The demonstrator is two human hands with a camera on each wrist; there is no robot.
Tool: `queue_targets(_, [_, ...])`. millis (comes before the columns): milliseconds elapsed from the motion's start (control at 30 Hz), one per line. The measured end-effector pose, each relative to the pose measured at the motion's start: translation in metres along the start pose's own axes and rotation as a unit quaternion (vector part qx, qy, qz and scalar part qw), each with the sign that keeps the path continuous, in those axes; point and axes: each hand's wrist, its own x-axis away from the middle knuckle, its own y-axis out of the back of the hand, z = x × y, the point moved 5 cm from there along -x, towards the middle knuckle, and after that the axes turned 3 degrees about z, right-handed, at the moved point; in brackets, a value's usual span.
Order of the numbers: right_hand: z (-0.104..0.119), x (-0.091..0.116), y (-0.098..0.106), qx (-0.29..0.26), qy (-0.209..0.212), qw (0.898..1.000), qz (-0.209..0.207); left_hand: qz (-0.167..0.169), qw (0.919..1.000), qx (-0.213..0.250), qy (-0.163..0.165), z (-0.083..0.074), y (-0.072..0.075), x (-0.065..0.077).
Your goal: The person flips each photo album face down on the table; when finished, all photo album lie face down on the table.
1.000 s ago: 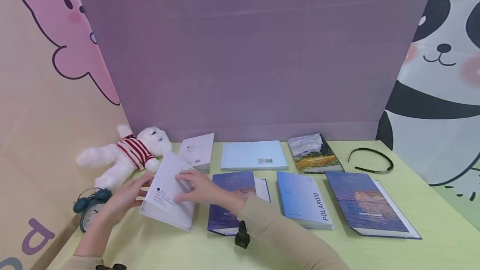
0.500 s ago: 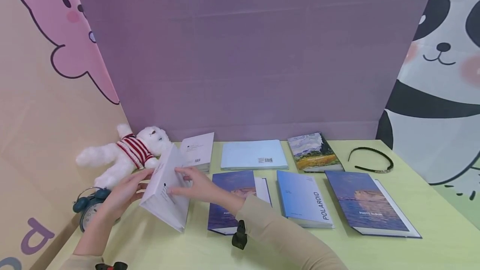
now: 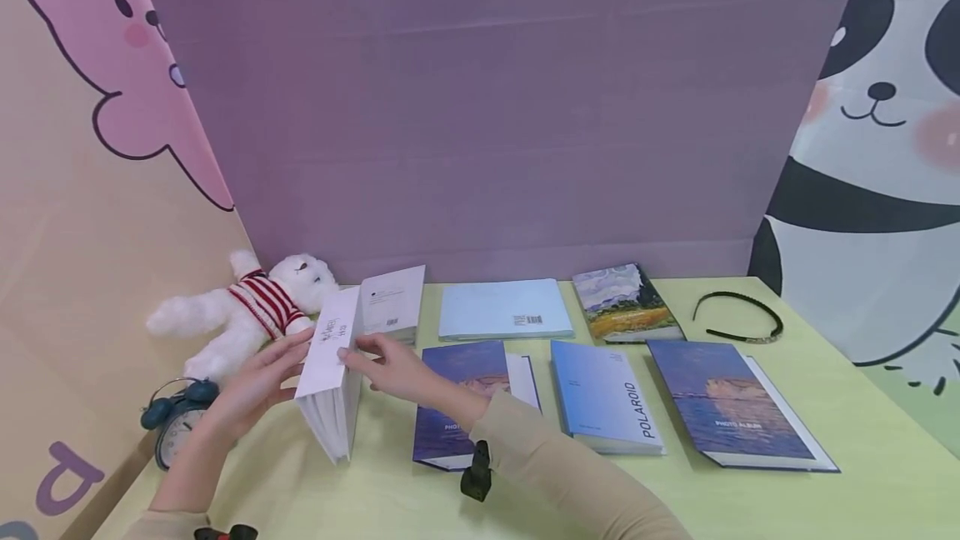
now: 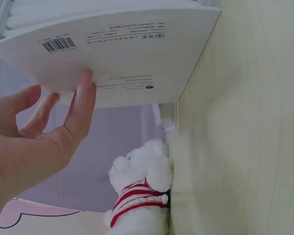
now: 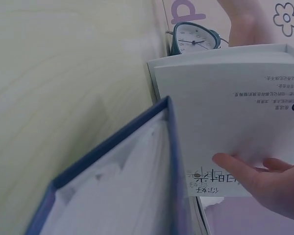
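A thick white photo album point(image 3: 330, 348) stands roughly upright between both hands, its lettered spine facing up and its pages slightly fanned at the near end. My left hand point(image 3: 258, 386) touches its left cover; in the left wrist view, nearly straight fingertips point(image 4: 85, 83) rest on the cover printed with a barcode. On the opposite side, my right hand point(image 3: 397, 369) presses its thumb and fingers against the other cover, near the spine. The right wrist view shows that thumb flat on the white cover point(image 5: 225, 122) beside dark lettering. Whether the lower edge bears on the table is hard to tell.
Left are a white plush bear point(image 3: 262, 307) and a teal alarm clock point(image 3: 176, 427). Behind lie a white album point(image 3: 393, 298), a pale blue album point(image 3: 506, 307), a landscape-covered book point(image 3: 626, 302) and a black headband point(image 3: 776, 323). Right are a blue Polaroid album point(image 3: 603, 398) and seascape albums point(image 3: 738, 407).
The white album has turned from lying tilted with its printed cover up to standing with its spine up. Both hands stay on it, the right now closer to the spine.
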Motion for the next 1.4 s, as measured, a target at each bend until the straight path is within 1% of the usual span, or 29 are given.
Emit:
queue_targets(100, [-0.002, 0.002, 0.001, -0.017, -0.02, 1.0, -0.006, 0.007, 0.9999, -0.004, -0.009, 0.0, -0.003, -0.001])
queue_targets(167, [-0.002, 0.004, 0.002, -0.037, -0.023, 0.999, -0.01, 0.011, 0.9998, -0.008, -0.013, 0.0, -0.005, -0.002])
queue_targets(267, [0.002, 0.007, 0.006, -0.065, -0.003, 0.998, -0.016, 0.02, 0.9994, -0.025, -0.012, 0.002, -0.008, -0.004])
queue_targets(367, [0.005, 0.009, 0.01, -0.074, 0.019, 0.997, -0.019, 0.035, 0.9987, -0.036, -0.004, 0.006, -0.013, -0.006])
queue_targets(400, [0.004, 0.01, 0.012, -0.071, 0.019, 0.997, -0.022, 0.042, 0.9983, -0.04, -0.002, 0.008, -0.014, -0.007])
queue_targets(500, [0.0, 0.013, 0.017, -0.047, -0.001, 0.998, -0.029, 0.055, 0.9972, -0.05, 0.004, 0.012, -0.021, -0.011])
queue_targets(600, [-0.008, 0.017, 0.022, -0.001, -0.034, 0.999, -0.04, 0.057, 0.9943, -0.09, 0.008, 0.014, -0.025, -0.012])
queue_targets(733, [-0.02, 0.023, 0.025, 0.061, -0.078, 0.994, -0.038, 0.05, 0.9875, -0.149, 0.007, 0.016, -0.029, -0.013])
queue_targets(833, [-0.027, 0.026, 0.026, 0.101, -0.096, 0.99, -0.026, 0.051, 0.9827, -0.178, -0.008, 0.018, -0.031, -0.014])
queue_targets(967, [-0.029, 0.028, 0.025, 0.132, -0.1, 0.986, -0.011, 0.055, 0.9767, -0.207, -0.015, 0.019, -0.032, -0.013])
queue_targets(1067, [-0.032, 0.03, 0.023, 0.131, -0.103, 0.986, -0.001, 0.051, 0.9744, -0.219, -0.005, 0.021, -0.031, -0.011])
queue_targets(1200, [-0.037, 0.03, 0.02, 0.136, -0.106, 0.985, 0.011, 0.042, 0.975, -0.218, 0.006, 0.024, -0.028, -0.01])
queue_targets(1267, [-0.038, 0.03, 0.018, 0.145, -0.1, 0.984, 0.022, 0.037, 0.9758, -0.215, 0.014, 0.026, -0.025, -0.009])
queue_targets(1400, [-0.036, 0.03, 0.014, 0.182, -0.078, 0.979, 0.044, 0.038, 0.9753, -0.216, 0.023, 0.026, -0.022, -0.007])
